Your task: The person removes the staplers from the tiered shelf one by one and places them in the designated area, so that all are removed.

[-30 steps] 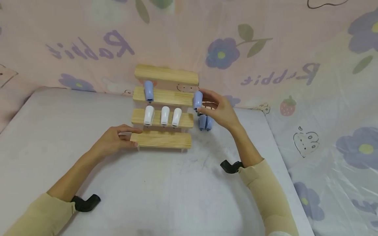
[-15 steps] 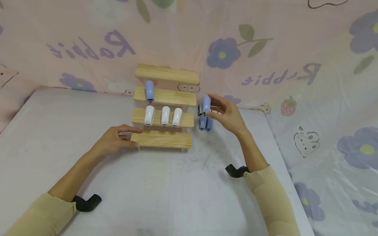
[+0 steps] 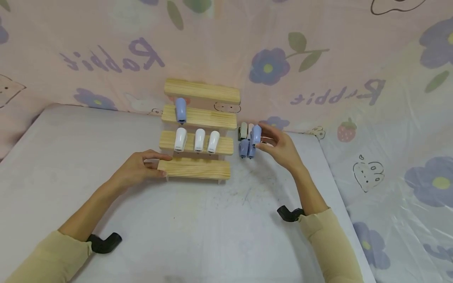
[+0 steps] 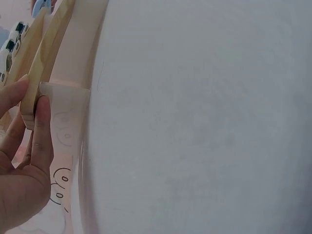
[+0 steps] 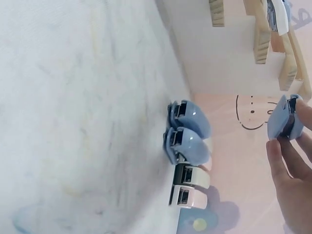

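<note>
My right hand [image 3: 281, 149] pinches a blue mini stapler [image 3: 256, 134] in the air, right of the stepped wooden shelf. In the right wrist view, thumb and fingers hold that stapler [image 5: 285, 119] above a cluster of staplers on the table. Two blue staplers [image 5: 191, 146] are in this cluster, beside pale ones [image 5: 195, 176]. My left hand [image 3: 136, 169] grips the left end of the lowest shelf board [image 3: 196, 169]; the left wrist view shows the board end [image 4: 36, 92] between its thumb and fingers. One blue stapler [image 3: 181, 110] sits on the second board from the top.
Three white staplers [image 3: 199, 140] stand on the board above the lowest one. The top board [image 3: 201, 90] is bare. A patterned curtain [image 3: 212, 47] hangs behind the white table [image 3: 198, 236].
My right hand has carried the blue stapler from the second board's right end rightward and down, over the cluster on the table. The left hand stays on the lowest board.
</note>
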`<state>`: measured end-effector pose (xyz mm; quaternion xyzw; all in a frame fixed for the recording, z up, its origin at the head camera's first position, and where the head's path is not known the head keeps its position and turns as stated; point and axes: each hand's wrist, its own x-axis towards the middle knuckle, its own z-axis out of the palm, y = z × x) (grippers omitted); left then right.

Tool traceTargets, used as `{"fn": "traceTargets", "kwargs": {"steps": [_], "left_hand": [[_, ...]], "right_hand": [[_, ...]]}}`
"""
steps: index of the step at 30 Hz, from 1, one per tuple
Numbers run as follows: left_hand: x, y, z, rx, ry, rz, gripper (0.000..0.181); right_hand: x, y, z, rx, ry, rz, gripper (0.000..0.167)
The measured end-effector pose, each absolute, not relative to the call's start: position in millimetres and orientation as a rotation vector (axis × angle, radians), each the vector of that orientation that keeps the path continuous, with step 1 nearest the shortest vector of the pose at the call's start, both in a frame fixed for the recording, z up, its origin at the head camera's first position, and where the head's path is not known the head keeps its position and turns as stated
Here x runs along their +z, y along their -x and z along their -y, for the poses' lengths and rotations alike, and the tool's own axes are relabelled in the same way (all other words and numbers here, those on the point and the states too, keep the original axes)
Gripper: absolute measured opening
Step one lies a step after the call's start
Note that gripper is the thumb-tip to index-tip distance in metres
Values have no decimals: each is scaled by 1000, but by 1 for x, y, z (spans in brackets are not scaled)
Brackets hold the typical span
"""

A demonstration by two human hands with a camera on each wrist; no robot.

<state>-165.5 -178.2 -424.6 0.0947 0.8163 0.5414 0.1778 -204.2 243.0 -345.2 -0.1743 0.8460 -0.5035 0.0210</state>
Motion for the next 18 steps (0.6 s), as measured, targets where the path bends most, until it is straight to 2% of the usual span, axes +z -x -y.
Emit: {"fn": "traceTargets", "kwargs": {"steps": [9,18], "left_hand": [[-427,166,179,1529,-252,-2316,52],[-426,167,179,1520,-260,-2308,52]], "right_hand": [[-358,203,-257,-1645,488,-2589,63],[-393,211,-283,-1604,426,-2624,63]]}}
